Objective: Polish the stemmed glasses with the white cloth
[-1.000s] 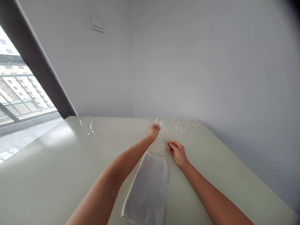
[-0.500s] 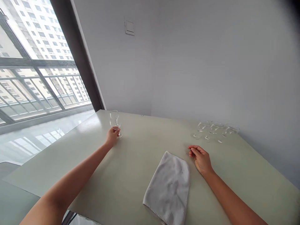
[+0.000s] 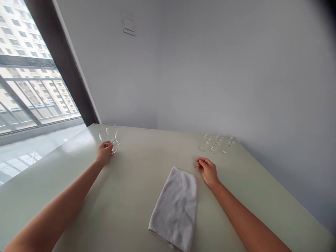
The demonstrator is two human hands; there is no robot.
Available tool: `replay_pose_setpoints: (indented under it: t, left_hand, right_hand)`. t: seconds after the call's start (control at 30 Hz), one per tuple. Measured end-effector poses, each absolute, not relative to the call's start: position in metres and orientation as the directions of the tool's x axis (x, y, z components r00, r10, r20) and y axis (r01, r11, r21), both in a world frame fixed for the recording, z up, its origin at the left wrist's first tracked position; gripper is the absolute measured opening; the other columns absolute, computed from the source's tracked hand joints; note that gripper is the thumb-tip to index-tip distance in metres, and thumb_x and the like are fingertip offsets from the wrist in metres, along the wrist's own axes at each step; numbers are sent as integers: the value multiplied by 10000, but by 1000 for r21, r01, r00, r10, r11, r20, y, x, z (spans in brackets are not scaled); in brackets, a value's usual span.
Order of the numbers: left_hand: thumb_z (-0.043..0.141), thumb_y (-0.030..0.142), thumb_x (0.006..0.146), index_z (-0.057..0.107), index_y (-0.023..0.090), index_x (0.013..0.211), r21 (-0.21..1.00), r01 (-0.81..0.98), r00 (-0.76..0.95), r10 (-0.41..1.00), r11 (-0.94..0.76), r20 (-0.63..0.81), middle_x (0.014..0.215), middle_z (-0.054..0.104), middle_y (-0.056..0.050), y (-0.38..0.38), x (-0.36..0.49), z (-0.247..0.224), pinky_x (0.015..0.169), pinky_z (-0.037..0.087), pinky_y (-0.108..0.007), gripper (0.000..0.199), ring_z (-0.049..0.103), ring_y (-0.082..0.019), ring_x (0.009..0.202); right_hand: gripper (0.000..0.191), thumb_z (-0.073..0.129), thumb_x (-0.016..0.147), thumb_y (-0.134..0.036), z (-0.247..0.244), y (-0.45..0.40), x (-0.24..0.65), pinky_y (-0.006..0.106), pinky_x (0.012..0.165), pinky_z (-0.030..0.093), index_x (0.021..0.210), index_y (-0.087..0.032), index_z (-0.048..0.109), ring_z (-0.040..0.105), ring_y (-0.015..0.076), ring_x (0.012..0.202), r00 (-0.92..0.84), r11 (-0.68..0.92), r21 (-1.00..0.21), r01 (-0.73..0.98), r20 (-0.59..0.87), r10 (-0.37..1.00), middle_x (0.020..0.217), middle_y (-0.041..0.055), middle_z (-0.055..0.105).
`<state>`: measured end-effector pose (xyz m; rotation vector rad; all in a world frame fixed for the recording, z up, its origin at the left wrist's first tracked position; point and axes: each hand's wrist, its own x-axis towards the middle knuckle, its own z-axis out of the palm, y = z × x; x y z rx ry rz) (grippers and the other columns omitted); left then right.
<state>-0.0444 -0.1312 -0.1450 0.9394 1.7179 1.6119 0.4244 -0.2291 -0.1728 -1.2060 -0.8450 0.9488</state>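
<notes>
At the table's far left, my left hand (image 3: 104, 154) is closed around the lower part of a clear stemmed glass (image 3: 105, 136). That glass stands tilted slightly left, with its foot showing at or just above the tabletop. Close behind it is a second stemmed glass (image 3: 115, 130), partly overlapped by the first. My right hand (image 3: 208, 171) rests on the table with its fingers curled together and nothing visible in them. Just left of that hand lies a folded light grey cloth (image 3: 175, 206). Three more stemmed glasses (image 3: 217, 140) are grouped beyond my right hand.
The pale table (image 3: 126, 185) reaches back to grey walls (image 3: 210, 70) that meet in a corner. A light switch (image 3: 128, 25) is on the left wall. A dark frame (image 3: 61, 52) borders the window at left.
The view has turned right, so everything sits further left in the picture. My left hand has shifted the held glass leftward relative to the one behind it. My right hand stays beside the cloth.
</notes>
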Motion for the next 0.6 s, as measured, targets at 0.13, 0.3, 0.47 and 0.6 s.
replay_pose_setpoints:
  t: [0.13, 0.3, 0.47, 0.6]
  left_hand:
    - [638, 124, 546, 492, 215, 963, 998, -4, -695, 718, 60, -46, 785, 491, 18, -146, -39, -143, 498, 382, -205, 451, 453, -65, 544]
    - [570, 92, 598, 459, 218, 920, 954, -274, -713, 641, 122, -286, 726, 433, 29, -176, -21, -136, 456, 349, -193, 364, 404, -54, 501]
    - [519, 74, 622, 475, 180, 847, 899, -404, -505, 779, 166, -371, 630, 414, 37, -197, 10, -137, 435, 338, -186, 253, 399, -53, 469]
    - [616, 103, 581, 575, 148, 796, 889, -378, -278, 883, 260, -377, 608, 450, 24, -207, 44, -137, 473, 371, -206, 224, 443, -70, 506]
  right_hand:
    - [273, 629, 598, -256, -173, -210, 436, 222, 482, 461, 855, -170, 598, 537, 75, 527, 508, 77, -991, -109, 11, 861, 876, 35, 600]
    - [447, 608, 594, -159, -169, -164, 458, 212, 510, 502, 1028, -204, 512, 566, 70, 540, 633, 53, -995, -82, -10, 774, 949, 24, 570]
    - [310, 612, 613, -140, -157, -131, 456, 198, 468, 514, 900, -199, 511, 562, 74, 506, 587, -12, -996, -91, -63, 807, 771, -13, 561]
    - [157, 590, 633, -115, -147, -134, 421, 163, 404, 479, 748, -171, 499, 523, 57, 439, 472, -51, -995, -91, -89, 877, 621, -38, 536]
